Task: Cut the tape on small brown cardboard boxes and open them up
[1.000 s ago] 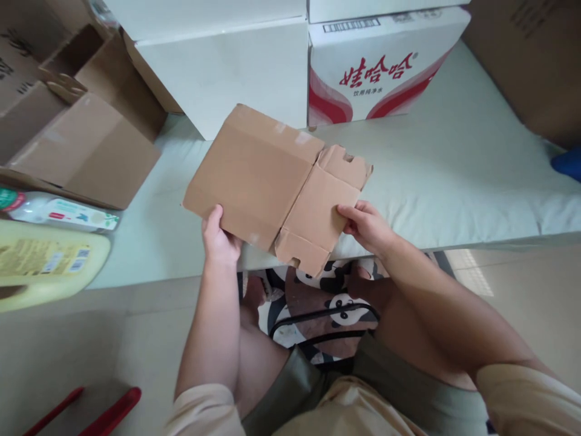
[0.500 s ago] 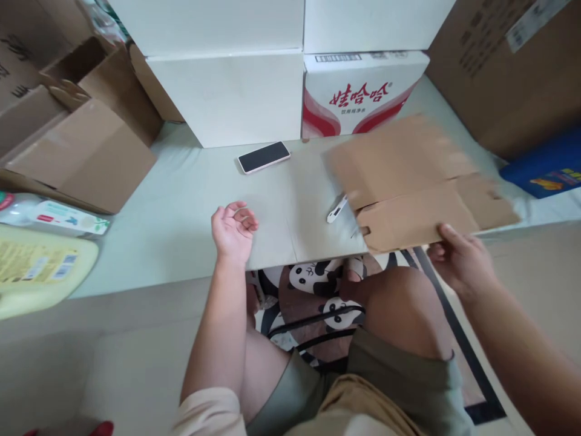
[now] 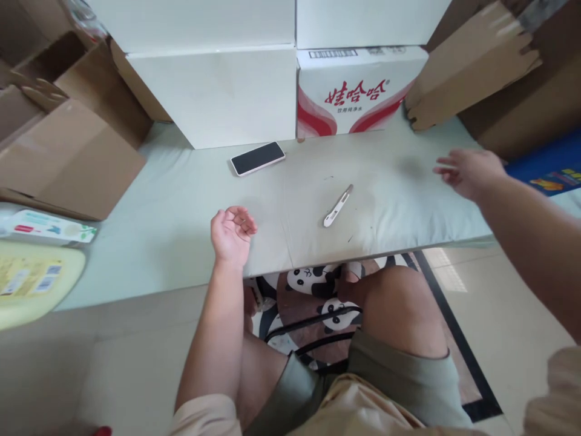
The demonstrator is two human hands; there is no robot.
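Both hands are empty: the left hand [image 3: 232,233] rests loosely curled on the pale green mattress [image 3: 181,200]; the right hand [image 3: 469,171] hovers spread, below the flattened brown cardboard box [image 3: 472,63]. The white utility knife [image 3: 338,206] lies between them, likely the next grasp.

You have one view only, from the camera on your head, looking forward and steeply down over your lap. Your left hand [image 3: 232,233] sits close below it, near the picture's middle, and your right hand [image 3: 469,172] reaches out toward the right edge. Beyond both hands the pale mat [image 3: 172,218] fills the middle ground, and the stacked boxes [image 3: 218,91] close off the top. Your knees lie nearest, at the bottom.
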